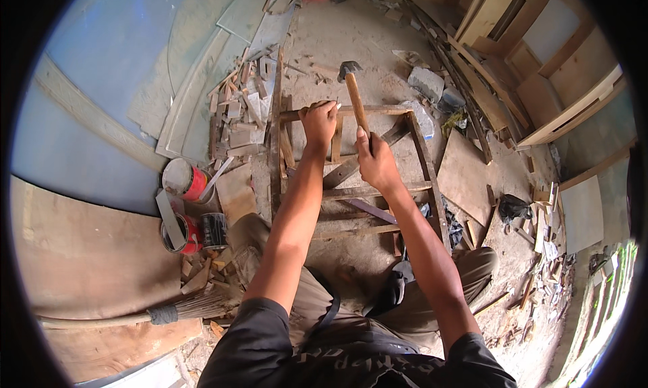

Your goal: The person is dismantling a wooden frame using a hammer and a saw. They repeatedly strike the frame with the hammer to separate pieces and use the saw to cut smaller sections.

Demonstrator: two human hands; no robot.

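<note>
1 hammer (356,99), wooden handle w/ dk metal head, grasped near the handle's lower end by the R hand (378,160). Its long axis runs approx fore-aft, leaning slightly L; head end points away from the person. In view, the head shows just past the far crossbar (385,109) of 1 wooden frame (275,138). L hand (319,125) is clenched at that crossbar, L of the hammer; can't tell what, if anything, its fingers pinch. Frame lies in front of the person, long axis also approx fore-aft: 2 side rails (422,152), 1 diag. brace (342,173). To the L: 2 red buckets (196,184), 1 dk can (214,231), 1 broom (135,316), bristles pointing R.
</note>
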